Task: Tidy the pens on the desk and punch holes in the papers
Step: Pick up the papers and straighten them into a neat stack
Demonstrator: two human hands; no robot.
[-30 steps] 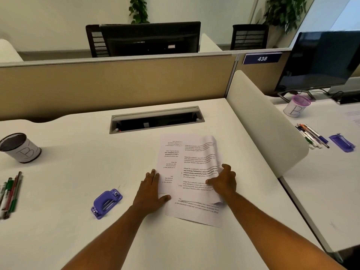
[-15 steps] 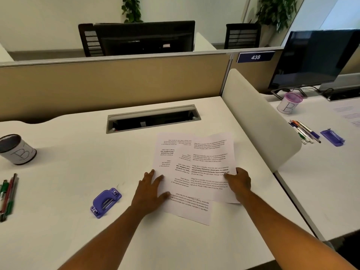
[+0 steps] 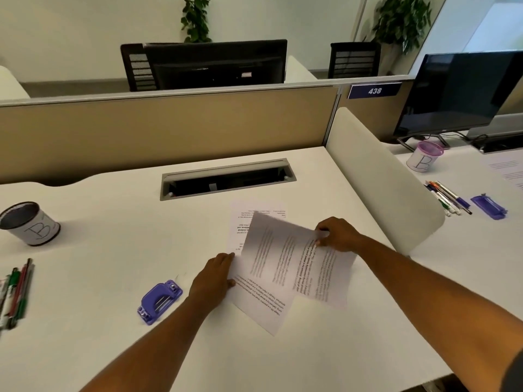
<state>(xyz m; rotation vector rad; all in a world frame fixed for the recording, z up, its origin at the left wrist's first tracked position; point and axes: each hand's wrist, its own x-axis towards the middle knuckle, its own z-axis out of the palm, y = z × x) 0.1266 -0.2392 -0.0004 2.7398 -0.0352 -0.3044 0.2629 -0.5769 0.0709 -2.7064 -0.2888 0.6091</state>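
Two printed sheets lie on the white desk (image 3: 99, 278). My right hand (image 3: 338, 234) pinches the far edge of the top sheet (image 3: 294, 261), which is lifted, turned and blurred. My left hand (image 3: 210, 280) rests flat on the left edge of the bottom sheet (image 3: 263, 302). A purple hole punch (image 3: 159, 301) sits just left of my left hand. Several pens (image 3: 14, 291) lie loose at the desk's left edge. A pen cup (image 3: 29, 223) marked with a letter B stands at the far left.
A cable tray slot (image 3: 226, 178) is set into the desk behind the sheets. A white divider (image 3: 379, 176) bounds the right side. The neighbouring desk holds a purple-rimmed cup (image 3: 424, 157), pens (image 3: 448, 198), another punch (image 3: 489, 206) and a monitor (image 3: 458, 91).
My right hand has slid the top sheet off the bottom one, moved to its far edge, then lifted and rotated it. My left hand has stayed pressed on the bottom sheet.
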